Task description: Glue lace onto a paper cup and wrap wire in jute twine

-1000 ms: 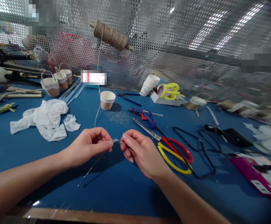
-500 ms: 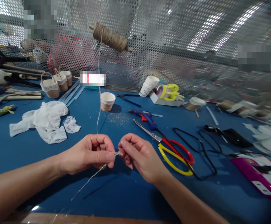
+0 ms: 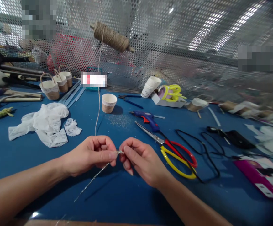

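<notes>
My left hand (image 3: 92, 155) is closed in a pinch on a thin silvery wire (image 3: 91, 181) that slants down to the left over the blue table (image 3: 117, 201). A strand of brown twine (image 3: 98, 103) runs from that hand up to a twine spool (image 3: 111, 37) hung on the mesh wall. My right hand (image 3: 139, 160) is closed, its fingertips pinching the wire's upper end right next to the left thumb. Both hands hover just above the table near its front edge.
Red and yellow scissors (image 3: 174, 150) and a blue glue gun (image 3: 148, 117) lie right of my hands, with black cable (image 3: 204, 147) beyond. A paper cup (image 3: 108, 102), white lace scraps (image 3: 44, 122), small baskets (image 3: 54, 84) and stacked cups (image 3: 150, 85) stand farther back.
Both hands have dropped a little toward me and drawn closer together, fingertips now meeting at the wire's end. The wire's free tail has swung slightly.
</notes>
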`<state>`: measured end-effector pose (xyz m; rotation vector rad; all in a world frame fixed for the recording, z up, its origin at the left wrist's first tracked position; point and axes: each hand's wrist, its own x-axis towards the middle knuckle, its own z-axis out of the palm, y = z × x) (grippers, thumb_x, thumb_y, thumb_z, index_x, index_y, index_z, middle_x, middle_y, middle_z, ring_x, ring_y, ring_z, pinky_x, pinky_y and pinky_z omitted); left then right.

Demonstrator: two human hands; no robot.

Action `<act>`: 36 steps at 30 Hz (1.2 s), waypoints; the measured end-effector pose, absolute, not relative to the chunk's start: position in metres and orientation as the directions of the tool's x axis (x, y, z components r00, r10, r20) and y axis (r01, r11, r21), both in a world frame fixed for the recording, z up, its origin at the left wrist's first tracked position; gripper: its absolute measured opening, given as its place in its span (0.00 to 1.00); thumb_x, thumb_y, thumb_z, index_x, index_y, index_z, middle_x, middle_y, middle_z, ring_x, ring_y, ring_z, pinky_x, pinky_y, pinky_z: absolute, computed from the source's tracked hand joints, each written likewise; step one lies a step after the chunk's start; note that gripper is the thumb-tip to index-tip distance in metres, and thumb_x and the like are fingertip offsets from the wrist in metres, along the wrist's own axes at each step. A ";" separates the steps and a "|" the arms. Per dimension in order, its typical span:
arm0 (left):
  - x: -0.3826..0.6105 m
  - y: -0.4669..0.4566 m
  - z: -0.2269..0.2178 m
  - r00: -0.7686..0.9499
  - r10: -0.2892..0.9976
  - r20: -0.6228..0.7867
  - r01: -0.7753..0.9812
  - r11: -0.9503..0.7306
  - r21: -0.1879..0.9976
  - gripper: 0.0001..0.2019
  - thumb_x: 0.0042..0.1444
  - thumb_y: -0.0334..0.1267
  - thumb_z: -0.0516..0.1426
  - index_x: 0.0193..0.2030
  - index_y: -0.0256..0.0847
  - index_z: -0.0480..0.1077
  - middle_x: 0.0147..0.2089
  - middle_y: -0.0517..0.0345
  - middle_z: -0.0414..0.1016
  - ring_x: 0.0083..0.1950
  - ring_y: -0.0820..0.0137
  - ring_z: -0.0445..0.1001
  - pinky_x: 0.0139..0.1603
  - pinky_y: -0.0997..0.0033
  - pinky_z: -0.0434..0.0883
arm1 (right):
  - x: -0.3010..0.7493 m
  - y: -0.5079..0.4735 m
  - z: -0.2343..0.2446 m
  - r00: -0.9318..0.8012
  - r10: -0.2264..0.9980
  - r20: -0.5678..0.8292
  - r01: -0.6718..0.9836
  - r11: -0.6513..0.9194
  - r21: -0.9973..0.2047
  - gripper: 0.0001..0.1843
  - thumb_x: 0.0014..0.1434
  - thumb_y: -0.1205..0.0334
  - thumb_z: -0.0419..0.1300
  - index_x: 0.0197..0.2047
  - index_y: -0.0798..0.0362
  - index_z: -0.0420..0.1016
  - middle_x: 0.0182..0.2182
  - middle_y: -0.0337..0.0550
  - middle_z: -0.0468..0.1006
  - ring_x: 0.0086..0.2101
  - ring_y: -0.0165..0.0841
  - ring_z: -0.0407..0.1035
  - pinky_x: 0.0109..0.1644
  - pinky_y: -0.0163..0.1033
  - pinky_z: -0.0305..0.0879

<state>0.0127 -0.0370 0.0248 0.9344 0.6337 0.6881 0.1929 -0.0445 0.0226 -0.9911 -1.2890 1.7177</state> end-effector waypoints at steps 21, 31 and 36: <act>0.016 -0.039 0.022 0.352 0.936 0.023 0.177 -0.091 0.980 0.07 0.52 0.37 0.56 0.29 0.36 0.66 0.24 0.63 0.67 0.24 0.79 0.61 0.25 0.78 0.60 | 0.186 -0.043 0.027 -0.333 0.913 -0.235 -0.209 -0.314 -0.926 0.09 0.50 0.59 0.63 0.29 0.57 0.74 0.20 0.36 0.72 0.17 0.21 0.61 0.17 0.28 0.55; 0.015 -0.038 0.014 0.418 0.684 0.598 0.486 -0.725 0.488 0.05 0.55 0.26 0.52 0.31 0.35 0.67 0.28 0.58 0.70 0.28 0.77 0.67 0.28 0.79 0.65 | 0.187 -0.041 0.026 -0.322 0.914 -0.247 -0.225 -0.327 -0.918 0.11 0.49 0.56 0.64 0.29 0.57 0.74 0.20 0.38 0.72 0.17 0.21 0.61 0.16 0.28 0.54; 0.018 -0.039 0.017 0.448 0.573 0.686 0.577 -0.772 0.268 0.07 0.57 0.27 0.51 0.29 0.36 0.67 0.28 0.56 0.71 0.29 0.73 0.70 0.29 0.75 0.69 | 0.187 -0.042 0.025 -0.302 0.931 -0.206 -0.218 -0.277 -0.936 0.11 0.50 0.56 0.63 0.28 0.56 0.73 0.20 0.36 0.71 0.17 0.21 0.61 0.16 0.29 0.54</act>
